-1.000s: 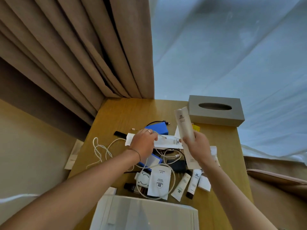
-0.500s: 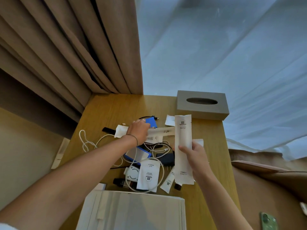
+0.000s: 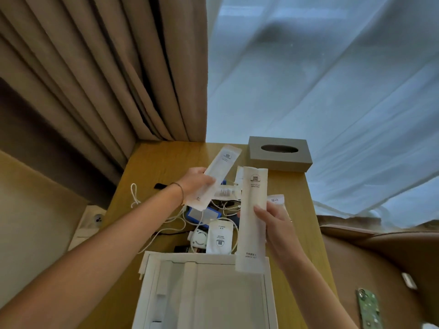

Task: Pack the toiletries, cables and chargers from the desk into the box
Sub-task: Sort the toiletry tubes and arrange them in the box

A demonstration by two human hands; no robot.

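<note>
My right hand [image 3: 276, 225] grips a long white dental-kit packet [image 3: 252, 217], held upright with its lower end over the far edge of the white box [image 3: 267, 293]. A second long white packet [image 3: 215, 178] is held by my left hand [image 3: 197, 182], lifted above the desk [image 3: 152, 167] and tilted to the upper right. Below both hands lies a pile: white cables [image 3: 175, 219], a blue case [image 3: 203, 213], a white round charger [image 3: 199, 237], a small white sachet [image 3: 219, 237] and a dark item [image 3: 181, 248].
A grey tissue box [image 3: 279, 153] stands at the desk's back right. Beige curtains [image 3: 95, 79] hang behind on the left, a sheer white curtain [image 3: 332, 91] on the right. A brown seat [image 3: 384, 262] with a phone [image 3: 367, 309] sits to the right.
My left hand has lifted a long white packet off the pile and tilted it up. My right hand has brought its packet down toward the box. The view has dipped closer to the box.
</note>
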